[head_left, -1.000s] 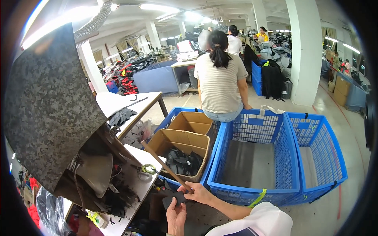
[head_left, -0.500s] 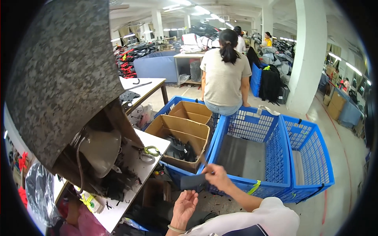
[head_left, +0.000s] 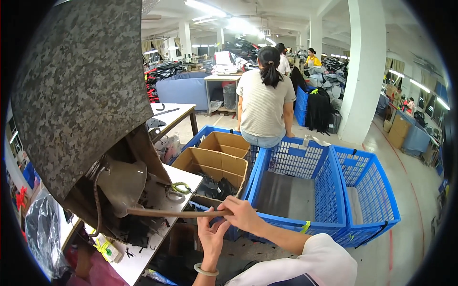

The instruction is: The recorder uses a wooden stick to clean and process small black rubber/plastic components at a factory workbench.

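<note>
A long, thin brown stick (head_left: 167, 213) lies nearly level in front of me, its far-left end by the rim of a grey cone-shaped shade (head_left: 125, 183). My right hand (head_left: 242, 214) is closed round the stick near its right end. Just left of and below it, my left hand (head_left: 210, 238), with a pale bangle on the wrist, has its fingers bent up against the stick. Whether anything else is between the left fingers is hidden. Beyond the hands, a cardboard box (head_left: 183, 164) holds several black pieces (head_left: 215, 187).
A large mottled grey panel (head_left: 81, 90) blocks the upper left above a littered white table (head_left: 188, 178). Blue plastic crates (head_left: 298, 221) stand ahead and right. On their far rim sits a person (head_left: 266, 105), back turned. A white pillar (head_left: 363, 71) rises behind.
The brown stick has swung from beside the right hand to point left across the table. Both hands moved left and came together; the dark flat piece between them no longer shows.
</note>
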Available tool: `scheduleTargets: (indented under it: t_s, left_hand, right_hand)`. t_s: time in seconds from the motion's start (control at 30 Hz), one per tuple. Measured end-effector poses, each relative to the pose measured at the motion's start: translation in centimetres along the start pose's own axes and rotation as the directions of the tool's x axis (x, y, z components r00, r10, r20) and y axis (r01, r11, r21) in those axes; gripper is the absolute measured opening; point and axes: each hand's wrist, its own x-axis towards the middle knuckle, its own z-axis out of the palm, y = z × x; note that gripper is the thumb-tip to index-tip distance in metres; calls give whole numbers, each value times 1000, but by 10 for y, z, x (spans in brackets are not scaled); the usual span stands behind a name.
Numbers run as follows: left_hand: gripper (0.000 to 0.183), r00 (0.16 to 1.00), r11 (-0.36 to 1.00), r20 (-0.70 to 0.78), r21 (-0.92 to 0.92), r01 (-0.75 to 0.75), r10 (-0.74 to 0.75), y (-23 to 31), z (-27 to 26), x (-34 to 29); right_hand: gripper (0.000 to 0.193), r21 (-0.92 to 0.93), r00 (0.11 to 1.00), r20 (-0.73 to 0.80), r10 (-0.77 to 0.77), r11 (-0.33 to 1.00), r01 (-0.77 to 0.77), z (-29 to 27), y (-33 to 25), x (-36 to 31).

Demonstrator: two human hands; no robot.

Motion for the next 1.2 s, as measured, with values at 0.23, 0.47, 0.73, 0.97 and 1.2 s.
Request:
scheduleTargets:
  t_s: [0.23, 0.47, 0.73, 0.97, 1.2]
  left_hand:
    - [41, 998, 934, -16, 354, -52, 61, -30, -1, -7]
    - [18, 967, 869, -230, 494, 22, 106, -50, 5, -14]
    - [10, 963, 660, -167, 751, -13, 210, -47, -2, -22]
    - [7, 936, 436, 14, 882, -178, 353, -55, -3, -15]
    - [11, 895, 486, 7, 838, -249, 447, -60, 10, -15]
  right_hand:
    - [13, -54, 999, 42, 14, 998, -12, 14, 13, -27]
    - [14, -68, 993, -34, 109, 991, -111, 23, 12, -42]
    - [15, -78, 992, -61, 114, 990, -119, 43, 17, -46]
    - [13, -150, 991, -92, 94, 983, -107, 45, 24, -50]
    - [11, -87, 971, -169, 169, 979, -186, 36, 24, -50]
